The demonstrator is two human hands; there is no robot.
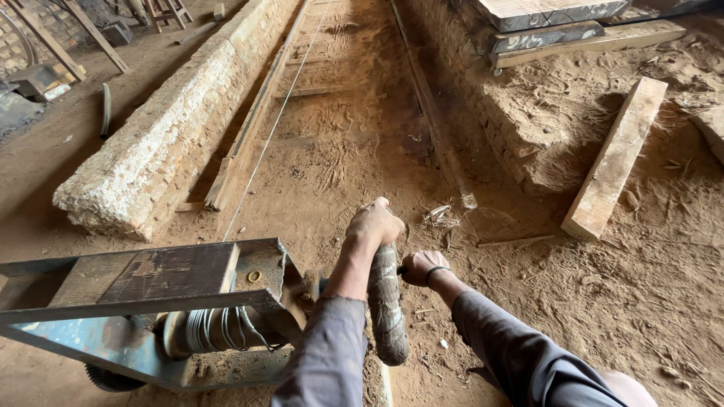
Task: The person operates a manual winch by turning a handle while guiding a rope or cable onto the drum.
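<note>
My left hand grips the top of a thick, dirt-caked crank handle that stands nearly upright. My right hand is closed just to its right, on what looks like a short dark bar. The handle belongs to a blue-grey steel winch frame at lower left, with a drum of wound wire cable inside. A thin taut cable runs from the winch far down the sandy trench.
A low whitewashed brick wall borders the trench on the left, with a long plank lying along its foot. A timber beam lies on sawdust at right; stacked planks sit at top right.
</note>
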